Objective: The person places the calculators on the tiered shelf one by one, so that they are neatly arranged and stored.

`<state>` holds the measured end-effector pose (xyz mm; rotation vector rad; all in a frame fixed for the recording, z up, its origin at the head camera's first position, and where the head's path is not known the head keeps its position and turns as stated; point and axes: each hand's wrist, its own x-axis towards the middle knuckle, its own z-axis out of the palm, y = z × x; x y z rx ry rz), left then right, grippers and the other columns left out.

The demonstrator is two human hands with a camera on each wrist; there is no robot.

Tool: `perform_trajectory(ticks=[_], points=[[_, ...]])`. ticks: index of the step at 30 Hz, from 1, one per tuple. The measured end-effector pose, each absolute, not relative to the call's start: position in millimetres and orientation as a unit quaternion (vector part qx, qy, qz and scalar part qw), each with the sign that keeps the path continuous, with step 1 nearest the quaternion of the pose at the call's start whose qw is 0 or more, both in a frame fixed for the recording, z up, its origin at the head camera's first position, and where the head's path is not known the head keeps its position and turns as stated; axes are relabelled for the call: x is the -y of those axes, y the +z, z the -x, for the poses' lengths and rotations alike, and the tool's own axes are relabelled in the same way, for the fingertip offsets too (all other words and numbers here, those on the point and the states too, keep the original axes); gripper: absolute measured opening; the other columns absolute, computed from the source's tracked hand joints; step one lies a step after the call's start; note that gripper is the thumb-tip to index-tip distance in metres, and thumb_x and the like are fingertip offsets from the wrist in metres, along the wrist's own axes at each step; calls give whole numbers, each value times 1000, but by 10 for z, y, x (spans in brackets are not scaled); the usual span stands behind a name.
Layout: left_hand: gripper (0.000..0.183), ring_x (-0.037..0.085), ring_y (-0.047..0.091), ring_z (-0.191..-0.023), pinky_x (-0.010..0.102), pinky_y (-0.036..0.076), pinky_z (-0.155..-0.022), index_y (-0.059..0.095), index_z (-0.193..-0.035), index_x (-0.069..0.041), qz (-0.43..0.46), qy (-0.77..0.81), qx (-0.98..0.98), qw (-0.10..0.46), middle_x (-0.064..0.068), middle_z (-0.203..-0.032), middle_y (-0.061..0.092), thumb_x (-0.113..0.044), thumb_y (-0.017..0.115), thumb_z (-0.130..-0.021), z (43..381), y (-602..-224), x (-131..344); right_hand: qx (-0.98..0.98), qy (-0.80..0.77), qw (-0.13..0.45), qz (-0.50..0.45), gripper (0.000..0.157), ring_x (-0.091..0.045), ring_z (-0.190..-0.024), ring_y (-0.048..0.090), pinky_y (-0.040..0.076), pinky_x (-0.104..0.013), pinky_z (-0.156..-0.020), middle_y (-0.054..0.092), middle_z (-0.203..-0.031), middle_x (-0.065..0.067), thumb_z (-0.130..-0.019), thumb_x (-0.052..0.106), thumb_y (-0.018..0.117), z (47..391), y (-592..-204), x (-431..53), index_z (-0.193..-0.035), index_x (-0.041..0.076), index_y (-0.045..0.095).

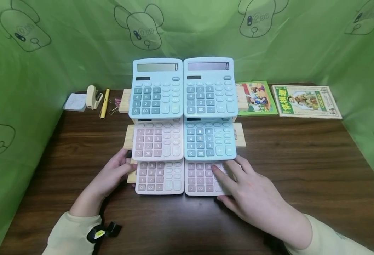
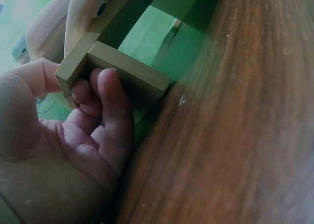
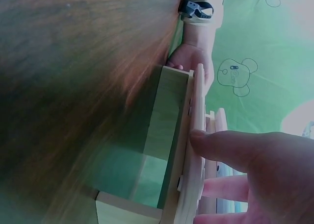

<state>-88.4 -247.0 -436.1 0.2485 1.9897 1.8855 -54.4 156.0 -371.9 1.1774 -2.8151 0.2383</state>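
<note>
Several calculators stand in three stepped rows of two on wooden racks. The top-left one and top-right one are light blue. A pink calculator and a blue one form the middle row; two pink ones make up the front row. My left hand grips the end of the front wooden rack, fingers curled under it and thumb on its upper side. My right hand rests over the front-right calculator, fingers extended on its keys and thumb at its near edge.
Back left on the brown table lie a paper pad, a white stapler, a yellow pen and a binder clip. Two picture booklets lie back right. Green fabric surrounds the table.
</note>
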Motion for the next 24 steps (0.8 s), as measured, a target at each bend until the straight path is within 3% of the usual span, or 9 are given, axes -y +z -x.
perform_trajectory(ticks=[6, 10, 13, 16, 20, 24], points=[[65, 21, 65, -79, 31, 55, -61, 15, -152, -12, -83, 675, -703, 208, 24, -104, 66, 3, 44, -95, 884, -4374, 2457, 918, 76, 31, -388, 71, -34, -127, 35, 54, -36, -54, 39, -144, -13, -81, 42, 74, 505, -3684, -1596, -143, 17, 49], [65, 19, 63, -74, 29, 52, -56, 15, -152, -12, -87, 673, -703, 212, 22, -100, 67, 3, 44, -96, 898, -4376, 2432, 919, 68, 14, -389, 69, -36, -131, 34, 56, -43, -70, 40, -144, -12, -83, 43, 72, 438, -3612, -1638, -143, 19, 48], [64, 17, 59, -66, 30, 48, -52, 17, -151, -11, -91, 660, -715, 212, 17, -85, 65, 1, 45, -96, 912, -4363, 2406, 917, 53, 1, -394, 69, -36, -134, 34, 53, -49, -83, 39, -147, -13, -84, 44, 71, 402, -3552, -1678, -144, 21, 47], [62, 22, 62, -70, 32, 51, -57, 19, -151, -13, -91, 641, -733, 208, 15, -87, 66, -1, 47, -97, 902, -4336, 2409, 910, 50, 0, -411, 66, -34, -134, 36, 50, -51, -88, 40, -147, -13, -84, 45, 70, 397, -3503, -1717, -143, 22, 49], [56, 29, 64, -86, 33, 54, -70, 27, -147, -17, -85, 602, -770, 196, 14, -105, 68, -5, 50, -98, 857, -4319, 2452, 904, 67, 26, -421, 53, -29, -120, 50, 52, -48, -85, 53, -136, -8, -89, 46, 62, 466, -3441, -1808, -135, 19, 58], [50, 26, 60, -81, 32, 50, -64, 33, -143, -18, -73, 552, -811, 178, 11, -95, 65, -11, 53, -98, 754, -4324, 2525, 904, 106, 88, -405, 44, -22, -99, 60, 55, -44, -74, 65, -115, -3, -91, 45, 58, 636, -3402, -1993, -123, 16, 67]])
